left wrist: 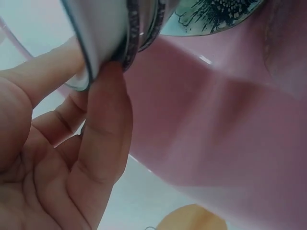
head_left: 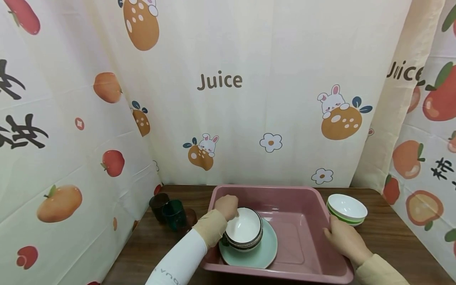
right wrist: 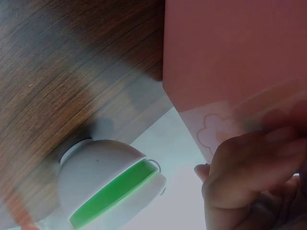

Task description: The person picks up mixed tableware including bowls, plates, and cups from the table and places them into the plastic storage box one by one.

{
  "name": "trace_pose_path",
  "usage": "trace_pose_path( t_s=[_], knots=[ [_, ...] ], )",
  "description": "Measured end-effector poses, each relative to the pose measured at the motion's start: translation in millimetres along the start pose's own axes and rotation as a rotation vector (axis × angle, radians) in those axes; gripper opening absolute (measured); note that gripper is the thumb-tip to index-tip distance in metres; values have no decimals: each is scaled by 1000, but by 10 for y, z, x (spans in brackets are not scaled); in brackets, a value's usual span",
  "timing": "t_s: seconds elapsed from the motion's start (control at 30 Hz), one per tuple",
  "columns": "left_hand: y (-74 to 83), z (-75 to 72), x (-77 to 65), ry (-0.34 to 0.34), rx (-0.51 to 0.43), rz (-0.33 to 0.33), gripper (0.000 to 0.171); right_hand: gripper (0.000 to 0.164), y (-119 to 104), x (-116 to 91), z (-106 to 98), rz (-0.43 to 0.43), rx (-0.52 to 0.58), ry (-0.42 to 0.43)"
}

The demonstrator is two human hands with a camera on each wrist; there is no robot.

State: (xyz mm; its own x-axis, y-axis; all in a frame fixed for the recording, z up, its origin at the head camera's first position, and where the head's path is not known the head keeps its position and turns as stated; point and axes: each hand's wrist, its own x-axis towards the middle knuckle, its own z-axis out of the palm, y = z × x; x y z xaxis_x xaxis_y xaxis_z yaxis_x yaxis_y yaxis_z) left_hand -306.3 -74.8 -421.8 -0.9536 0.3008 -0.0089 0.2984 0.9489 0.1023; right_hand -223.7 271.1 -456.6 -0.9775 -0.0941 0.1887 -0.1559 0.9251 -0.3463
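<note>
A stack of bowls, the top one a white bowl point(head_left: 244, 225), stands on a pale green plate point(head_left: 267, 253) inside a pink basin point(head_left: 285, 192). My left hand point(head_left: 226, 207) pinches the white bowl's rim at its far left side. In the left wrist view, the thumb lies over the bowl's inner face and the fingers point(left wrist: 103, 129) press its outside. Dark-patterned bowls point(left wrist: 132, 33) sit right against it. My right hand point(head_left: 345, 239) grips the basin's right rim, its thumb on the inner side. The right wrist view shows its bent fingers point(right wrist: 259, 167) beside the basin's outer wall.
Right of the basin stands a stack of white and green bowls point(head_left: 347, 208), close to my right hand. Dark cups point(head_left: 174, 213) stand on the wooden table point(head_left: 142, 253) at the left. A printed curtain point(head_left: 235, 118) hangs behind and along both sides.
</note>
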Motion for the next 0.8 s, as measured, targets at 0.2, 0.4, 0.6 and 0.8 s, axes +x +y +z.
trace_pose_path(
  t_s=[0.2,0.4,0.6,0.8],
  knots=[
    [-4,-44,-21,-22,-36,-2,10,20,10,-3,11,3,4,5],
    [-16,-69,-63,-41,-92,-9,7,21,15,-9,29,-8,3,30],
    [-64,-123,-132,-44,-189,8,13,21,7,-14,25,-8,8,30],
    [-171,-254,-267,4,-342,-10,16,21,-8,-13,23,-12,16,31]
  ],
)
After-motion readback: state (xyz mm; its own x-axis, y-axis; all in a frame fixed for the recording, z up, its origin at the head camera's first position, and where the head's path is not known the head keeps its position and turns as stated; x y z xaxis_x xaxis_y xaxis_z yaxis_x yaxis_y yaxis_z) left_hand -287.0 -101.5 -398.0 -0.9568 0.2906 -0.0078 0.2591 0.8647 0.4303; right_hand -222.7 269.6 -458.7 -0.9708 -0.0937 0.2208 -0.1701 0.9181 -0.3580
